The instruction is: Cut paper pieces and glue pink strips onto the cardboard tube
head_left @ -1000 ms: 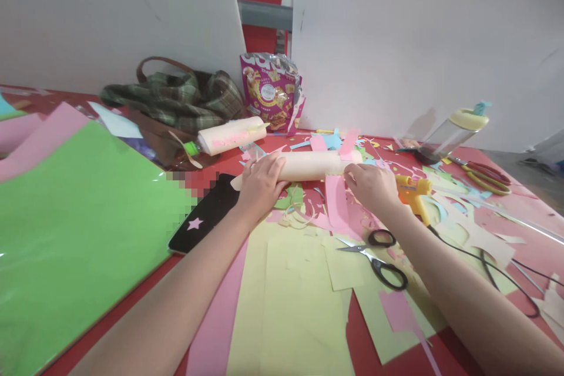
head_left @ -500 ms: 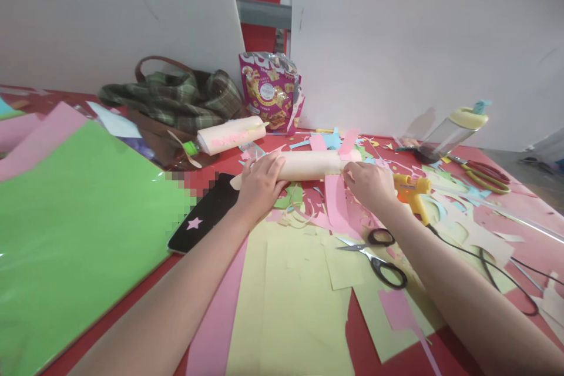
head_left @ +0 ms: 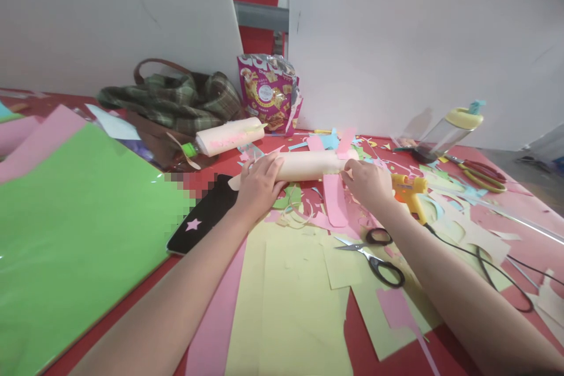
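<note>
A cream paper tube (head_left: 306,165) lies crosswise on the table ahead of me. My left hand (head_left: 259,183) wraps over its left part, fingers curled on top. At the tube's right end, my right hand (head_left: 369,181) is closed with fingertips pinched against the near edge; exactly what they pinch is partly hidden. One pink paper piece (head_left: 346,144) rises behind that end, while a pink strip (head_left: 335,202) extends toward me from under it. Nearest the right forearm are black-handled scissors (head_left: 379,261), lying partly spread, and a yellow glue gun (head_left: 408,188).
A black phone-like slab (head_left: 200,223) and a large green sheet (head_left: 88,229) lie left. Behind stand a snack bag (head_left: 268,94), a paper-wrapped bottle (head_left: 231,136) and a plaid bag (head_left: 176,97). A clear bottle (head_left: 445,138) and pliers (head_left: 480,176) are right, among paper scraps.
The view has shifted slightly. Both hands stay on the tube in nearly the same pose, and the near pink strip's lower end shows more distinctly.
</note>
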{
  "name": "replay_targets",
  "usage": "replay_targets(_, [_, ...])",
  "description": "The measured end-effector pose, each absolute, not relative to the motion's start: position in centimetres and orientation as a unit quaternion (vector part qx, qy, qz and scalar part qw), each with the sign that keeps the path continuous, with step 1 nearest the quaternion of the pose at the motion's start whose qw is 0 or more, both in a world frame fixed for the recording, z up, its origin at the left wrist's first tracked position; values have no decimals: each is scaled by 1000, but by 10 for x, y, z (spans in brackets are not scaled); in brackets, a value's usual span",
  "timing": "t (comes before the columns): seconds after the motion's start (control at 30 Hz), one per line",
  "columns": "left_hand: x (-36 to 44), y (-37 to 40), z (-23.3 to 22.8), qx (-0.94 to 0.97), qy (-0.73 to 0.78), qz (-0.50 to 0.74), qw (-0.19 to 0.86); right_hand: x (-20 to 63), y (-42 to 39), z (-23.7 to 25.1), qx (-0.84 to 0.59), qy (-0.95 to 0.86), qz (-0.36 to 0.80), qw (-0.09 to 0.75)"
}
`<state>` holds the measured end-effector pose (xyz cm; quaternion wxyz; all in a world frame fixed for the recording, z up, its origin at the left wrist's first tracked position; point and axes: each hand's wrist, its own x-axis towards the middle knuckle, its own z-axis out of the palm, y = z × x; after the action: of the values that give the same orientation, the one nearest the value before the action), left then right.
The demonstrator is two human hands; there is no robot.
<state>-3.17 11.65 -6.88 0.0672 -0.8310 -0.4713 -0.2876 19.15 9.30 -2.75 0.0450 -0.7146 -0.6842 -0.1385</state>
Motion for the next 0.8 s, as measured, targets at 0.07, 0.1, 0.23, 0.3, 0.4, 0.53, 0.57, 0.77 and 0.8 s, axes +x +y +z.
replay_targets(0.07, [-32, 116, -69, -832, -470, -288, 69, 191, 92, -26, -715, -685, -133, 49])
replay_targets(0.1, [-32, 116, -68, -832, -469, -288, 70, 191, 92, -26, -715, -685, -130, 51])
replay_targets(0.23, [-32, 116, -68, -835, -465, -287, 72, 189, 90, -24, -716, -686, -121, 51])
replay_targets(0.3, [-32, 116, -68, -835, -465, -286, 71, 189, 91, -25, -716, -686, -121, 47])
replay_targets(0.4, [-32, 116, -68, -833, -469, -285, 71, 189, 92, -27, -717, -685, -124, 42])
replay_targets(0.53, [-32, 116, -67, -834, -469, -282, 69, 189, 93, -28, -716, -686, -128, 38])
replay_targets(0.57, [-32, 116, -67, -835, -468, -282, 68, 189, 93, -28, -715, -687, -129, 37])
replay_targets(0.77, [-31, 117, -68, -832, -470, -287, 74, 187, 89, -27, -709, -691, -135, 39])
replay_targets(0.8, [-31, 117, -68, -831, -472, -286, 76, 187, 88, -26, -710, -690, -136, 40])
